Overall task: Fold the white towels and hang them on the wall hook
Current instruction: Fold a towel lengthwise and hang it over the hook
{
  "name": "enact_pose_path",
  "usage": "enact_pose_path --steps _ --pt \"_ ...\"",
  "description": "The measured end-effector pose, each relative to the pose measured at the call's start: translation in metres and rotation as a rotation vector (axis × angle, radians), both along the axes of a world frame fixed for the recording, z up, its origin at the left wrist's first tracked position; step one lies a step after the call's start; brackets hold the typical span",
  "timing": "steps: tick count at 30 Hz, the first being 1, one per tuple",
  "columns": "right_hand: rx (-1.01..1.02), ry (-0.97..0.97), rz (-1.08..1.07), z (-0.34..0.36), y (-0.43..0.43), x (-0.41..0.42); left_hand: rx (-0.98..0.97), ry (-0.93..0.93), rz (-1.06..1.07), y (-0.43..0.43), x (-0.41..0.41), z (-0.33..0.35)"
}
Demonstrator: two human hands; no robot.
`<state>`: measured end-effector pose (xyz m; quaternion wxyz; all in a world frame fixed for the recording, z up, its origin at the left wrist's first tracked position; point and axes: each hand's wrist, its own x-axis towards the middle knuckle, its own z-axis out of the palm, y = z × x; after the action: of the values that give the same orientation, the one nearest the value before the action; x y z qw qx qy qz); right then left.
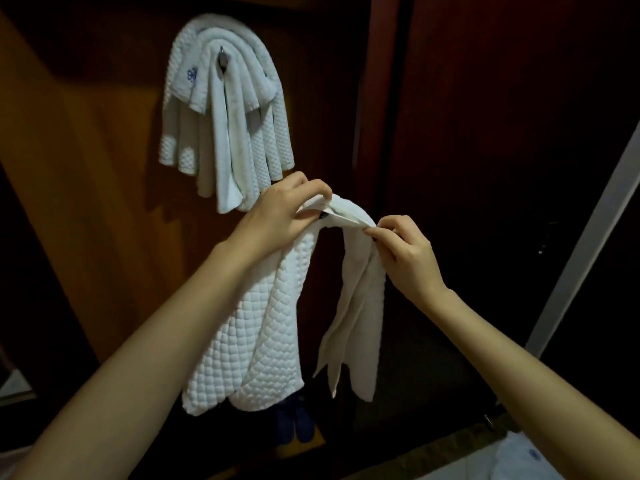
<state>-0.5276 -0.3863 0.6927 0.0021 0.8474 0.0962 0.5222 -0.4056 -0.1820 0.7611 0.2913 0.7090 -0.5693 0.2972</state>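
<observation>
Both hands have the white towel [263,323] by its top fold. The left hand [277,216] curls its fingers round one end, the right hand [405,251] pinches the other, and both halves hang straight down, so the long axis is vertical. The wall hook [223,58] is up and to the left, already loaded with hung towels [242,133]. The left hand's nearer, so I reckon the lift goes up-left.

Your small metal wall hook [223,59] is buried under a bunch of hung white waffle towels [242,140], and just its tip pokes out. The bare brown wooden wall [104,150] left of them is free, while the dark red door frame [375,98] crowds the right.
</observation>
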Motion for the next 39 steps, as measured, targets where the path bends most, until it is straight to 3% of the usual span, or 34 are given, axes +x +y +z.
enact_pose_path --steps 5,14,17,29,36,39 --pt "0.183 -0.035 -0.002 -0.008 0.023 0.010 0.026 0.089 0.011 0.007 0.002 -0.002" --pt "0.402 0.005 0.023 -0.017 0.055 0.015 -0.163 0.198 0.081 0.011 -0.006 -0.008" --pt "0.403 0.056 -0.006 -0.019 0.065 0.018 -0.198 0.183 0.075 0.009 -0.012 -0.005" --pt "0.394 -0.061 -0.046 -0.011 0.075 0.027 -0.138 0.101 0.158 0.013 -0.008 0.006" --pt "0.589 -0.142 -0.075 -0.014 0.071 0.023 -0.118 0.026 0.163 0.005 -0.023 0.006" --pt "0.539 -0.114 -0.103 -0.019 0.068 0.020 -0.157 0.021 0.147 0.002 -0.028 0.011"
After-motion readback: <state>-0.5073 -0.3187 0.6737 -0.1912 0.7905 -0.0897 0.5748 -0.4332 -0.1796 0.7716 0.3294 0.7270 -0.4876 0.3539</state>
